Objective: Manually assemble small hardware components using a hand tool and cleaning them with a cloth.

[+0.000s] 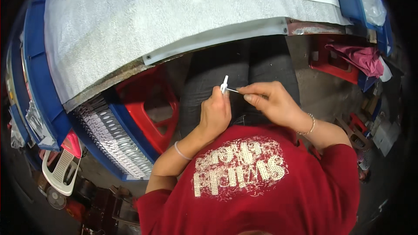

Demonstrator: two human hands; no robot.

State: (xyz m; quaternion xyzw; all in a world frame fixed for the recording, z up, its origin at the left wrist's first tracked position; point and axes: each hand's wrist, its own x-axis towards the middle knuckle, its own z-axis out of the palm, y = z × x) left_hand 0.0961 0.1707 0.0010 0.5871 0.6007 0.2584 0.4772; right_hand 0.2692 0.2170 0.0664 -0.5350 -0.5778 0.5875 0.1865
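Observation:
My left hand [215, 112] is closed, with a small white plastic piece [225, 81] sticking up between thumb and forefinger. The piece has a narrow tapered tip pointing away from me. From the right, my right hand [273, 101] pinches a thin, light metal rod [232, 90] between thumb and fingertips. The rod's far end meets the white piece just above my left thumb; whether it goes inside cannot be made out. Both hands are held over my lap, in front of the table edge.
Ahead is a table covered with white foam sheet [174, 21]. A blue tray [135, 141] of shiny metal parts stands below its left side, beside a red stool [161, 124]. Another red stool [320, 61] with maroon cloth [361, 58] is at the right.

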